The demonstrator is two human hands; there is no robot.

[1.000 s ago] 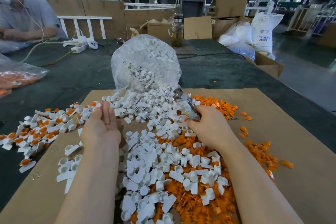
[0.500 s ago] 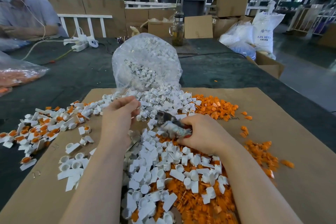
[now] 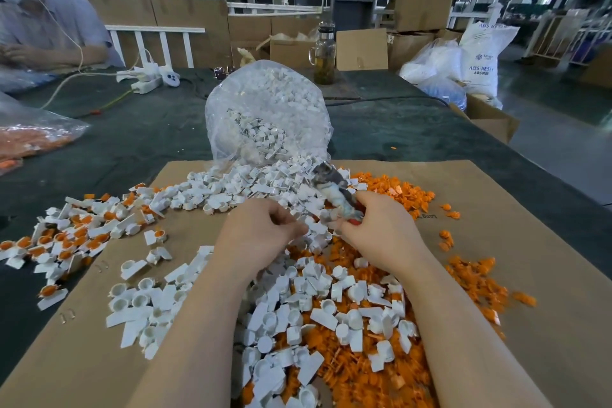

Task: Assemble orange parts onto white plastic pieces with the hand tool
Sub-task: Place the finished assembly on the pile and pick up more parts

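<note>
Small finished pile (image 3: 63,242) at desk's left; large loose heap of white pieces (image 3: 331,301) and orange parts (image 3: 390,195) remains. Right hand (image 3: 381,235) grips hand tool (image 3: 334,192); left hand (image 3: 261,235) pinches something small, likely a white piece.

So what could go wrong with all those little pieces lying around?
The left hand pinches something tiny right beside the hand tool in the right hand, so a finger could perhaps get nipped. White pieces lie mixed over orange parts, so wrong ones may get picked. Finished ones lie near the cardboard edge and might scatter.
</note>
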